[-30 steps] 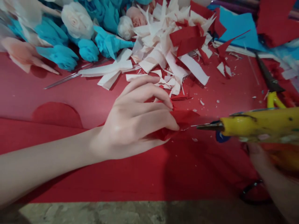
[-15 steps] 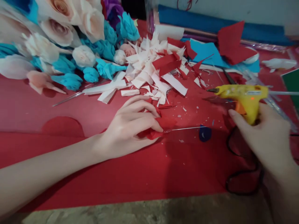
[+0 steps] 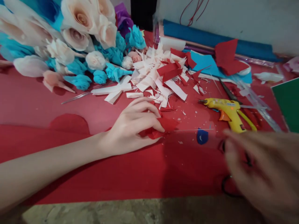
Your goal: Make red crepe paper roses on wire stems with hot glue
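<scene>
On red table [image 3: 130,180], now leaves pistol-shaped yellow plastic glue gun [image 3: 230,112], freeing right hand [image 3: 259,168] (blurred, can't tell fingers), still pinching crumpled red paper [image 3: 170,123] with left hand [image 3: 130,127].

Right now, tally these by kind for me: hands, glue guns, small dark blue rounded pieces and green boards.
Hands: 2 (left hand and right hand)
Yellow glue gun: 1
Small dark blue rounded piece: 1
Green board, cut off by the picture's edge: 1
Total: 5
</scene>
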`<state>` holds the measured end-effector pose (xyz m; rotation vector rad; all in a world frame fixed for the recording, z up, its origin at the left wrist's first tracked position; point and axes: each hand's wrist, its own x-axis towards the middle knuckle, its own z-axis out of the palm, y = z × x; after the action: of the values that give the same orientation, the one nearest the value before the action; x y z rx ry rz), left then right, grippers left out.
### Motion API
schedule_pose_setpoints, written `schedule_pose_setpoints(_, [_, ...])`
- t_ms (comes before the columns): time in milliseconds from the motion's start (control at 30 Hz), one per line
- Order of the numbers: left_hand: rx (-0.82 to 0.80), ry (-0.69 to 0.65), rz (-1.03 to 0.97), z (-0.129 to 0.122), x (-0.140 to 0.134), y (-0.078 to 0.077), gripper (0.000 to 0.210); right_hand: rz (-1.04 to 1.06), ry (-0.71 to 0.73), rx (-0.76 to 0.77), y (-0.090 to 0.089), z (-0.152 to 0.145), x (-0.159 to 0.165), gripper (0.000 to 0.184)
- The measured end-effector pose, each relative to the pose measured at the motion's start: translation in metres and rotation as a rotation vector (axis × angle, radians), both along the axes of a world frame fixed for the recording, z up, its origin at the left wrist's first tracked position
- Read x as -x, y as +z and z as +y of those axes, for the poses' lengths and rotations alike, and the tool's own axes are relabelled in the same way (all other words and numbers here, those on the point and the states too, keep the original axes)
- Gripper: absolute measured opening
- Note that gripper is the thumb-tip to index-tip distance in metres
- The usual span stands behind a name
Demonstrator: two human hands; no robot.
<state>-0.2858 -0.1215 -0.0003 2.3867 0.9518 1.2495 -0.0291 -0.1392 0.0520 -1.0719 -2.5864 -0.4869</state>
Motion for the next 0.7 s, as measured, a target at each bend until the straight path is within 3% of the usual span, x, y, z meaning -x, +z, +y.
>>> schedule_pose_setpoints(133, [0.012,0.007,0.014,0.001,0.002,0.002,0.008,0.071,0.171,0.093,-0.011,-0.017,0.04,0.017])
schedule_pose_setpoints(233, [-0.015,-0.011,0.019,0.001,0.003,0.003,0.005,0.075,0.2,0.095,-0.022,-0.013,0.054,0.015])
schedule_pose_setpoints(700, [-0.013,-0.072,0.04,0.003,0.004,0.001,0.002,0.198,0.219,0.111,-0.025,-0.004,0.056,0.011])
